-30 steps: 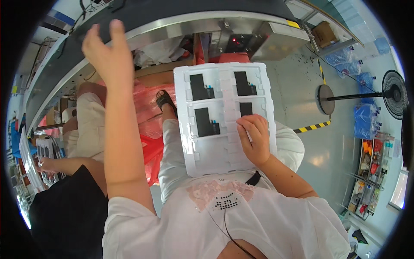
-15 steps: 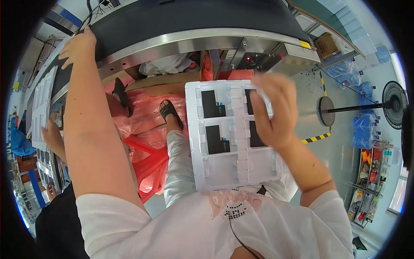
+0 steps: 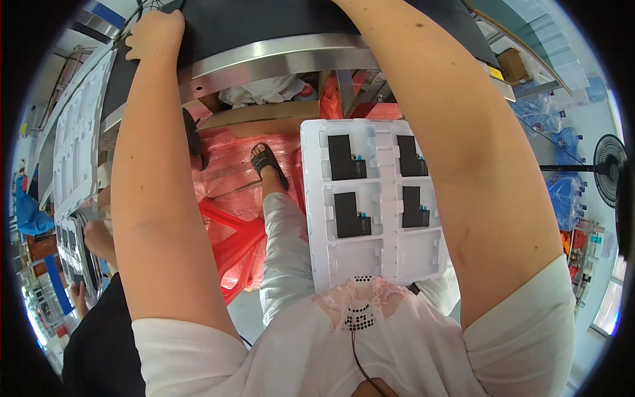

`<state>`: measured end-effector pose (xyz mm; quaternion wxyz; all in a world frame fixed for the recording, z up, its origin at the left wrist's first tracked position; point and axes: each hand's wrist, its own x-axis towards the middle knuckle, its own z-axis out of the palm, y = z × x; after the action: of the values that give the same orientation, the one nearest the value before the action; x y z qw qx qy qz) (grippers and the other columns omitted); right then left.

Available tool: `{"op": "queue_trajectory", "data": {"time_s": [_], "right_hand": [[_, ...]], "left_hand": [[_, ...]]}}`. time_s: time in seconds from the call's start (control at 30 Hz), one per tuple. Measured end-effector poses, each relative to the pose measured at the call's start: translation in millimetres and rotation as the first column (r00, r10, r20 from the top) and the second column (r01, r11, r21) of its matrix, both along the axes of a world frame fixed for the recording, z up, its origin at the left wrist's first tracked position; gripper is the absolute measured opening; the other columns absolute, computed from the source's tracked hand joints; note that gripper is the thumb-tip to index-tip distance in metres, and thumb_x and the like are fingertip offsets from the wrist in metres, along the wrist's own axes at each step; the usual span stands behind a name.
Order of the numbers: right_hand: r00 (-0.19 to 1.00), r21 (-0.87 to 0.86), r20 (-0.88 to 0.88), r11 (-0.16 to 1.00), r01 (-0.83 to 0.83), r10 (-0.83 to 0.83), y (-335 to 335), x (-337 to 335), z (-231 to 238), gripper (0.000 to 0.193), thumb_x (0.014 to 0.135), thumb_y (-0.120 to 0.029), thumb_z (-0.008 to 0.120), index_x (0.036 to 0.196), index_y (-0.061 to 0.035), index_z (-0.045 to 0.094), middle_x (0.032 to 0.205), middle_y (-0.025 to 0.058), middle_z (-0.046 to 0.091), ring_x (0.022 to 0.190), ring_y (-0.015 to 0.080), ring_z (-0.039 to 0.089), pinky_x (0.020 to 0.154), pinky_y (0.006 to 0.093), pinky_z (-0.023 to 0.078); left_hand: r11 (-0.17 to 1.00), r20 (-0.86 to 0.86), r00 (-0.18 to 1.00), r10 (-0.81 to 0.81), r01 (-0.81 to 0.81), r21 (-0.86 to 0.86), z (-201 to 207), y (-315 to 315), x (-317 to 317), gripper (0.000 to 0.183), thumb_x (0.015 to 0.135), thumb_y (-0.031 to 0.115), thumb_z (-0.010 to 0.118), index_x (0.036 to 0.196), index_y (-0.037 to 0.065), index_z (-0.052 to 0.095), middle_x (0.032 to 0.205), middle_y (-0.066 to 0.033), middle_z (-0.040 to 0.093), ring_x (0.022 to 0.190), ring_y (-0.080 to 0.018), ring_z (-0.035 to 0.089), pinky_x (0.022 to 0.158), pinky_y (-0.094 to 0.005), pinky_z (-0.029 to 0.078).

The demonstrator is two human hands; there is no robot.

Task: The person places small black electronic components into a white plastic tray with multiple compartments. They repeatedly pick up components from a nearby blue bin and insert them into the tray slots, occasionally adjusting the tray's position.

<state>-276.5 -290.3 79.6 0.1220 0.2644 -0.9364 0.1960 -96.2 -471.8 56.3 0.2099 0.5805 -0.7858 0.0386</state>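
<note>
My left hand [image 3: 157,34] rests at the upper left on the dark conveyor belt [image 3: 264,20], its visible fingers apart and nothing seen in them. My right forearm [image 3: 456,119] stretches up over the belt; the right hand itself lies beyond the upper edge, so its grip is hidden. On my lap lies a white plastic tray [image 3: 319,264] with moulded pockets. Several flat black L-shaped pieces [image 3: 352,217] with small blue tabs, looking like battery cells, fill its far and middle pockets. The two near pockets hold nothing. My right arm covers part of the tray's right side.
A metal rail [image 3: 278,61] edges the belt. White trays [image 3: 79,139] stand at the left beside a co-worker's hand [image 3: 99,239]. Below are a cardboard box [image 3: 264,116], red wrapped material [image 3: 228,172] and a red stool [image 3: 231,231]. A black fan [image 3: 608,162] stands far right.
My right hand has left the tray and reached up and forward past the picture's edge. My left hand remains at the belt, slightly higher and further right in view.
</note>
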Motion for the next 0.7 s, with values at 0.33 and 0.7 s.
{"op": "queue_trajectory", "data": {"time_s": [0.33,0.7], "right_hand": [[0.564,-0.794,0.371,0.567,-0.22,0.738,225,62,25,0.027,0.08,-0.008,0.066,0.105,0.0004,0.06,0.099,0.0102,0.064,0.083,0.0171,0.06,0.071,0.0281,0.048],[0.399,-0.249,0.805,0.861,-0.445,0.439,418,161,-68,0.028,0.079,0.006,0.06,0.104,-0.0058,0.065,0.112,0.0068,0.06,0.101,0.0208,0.056,0.083,0.0332,0.046]], "left_hand": [[0.758,-0.876,0.432,-0.214,0.639,0.131,25,257,93,0.026,0.087,0.015,0.064,0.11,0.004,0.065,0.094,-0.0011,0.06,0.083,-0.0061,0.053,0.074,-0.0187,0.045],[0.15,-0.435,0.392,-0.811,0.857,0.492,-81,393,182,0.025,0.086,0.011,0.061,0.109,0.002,0.06,0.094,-0.0132,0.062,0.09,-0.0272,0.057,0.081,-0.0354,0.044]]}}
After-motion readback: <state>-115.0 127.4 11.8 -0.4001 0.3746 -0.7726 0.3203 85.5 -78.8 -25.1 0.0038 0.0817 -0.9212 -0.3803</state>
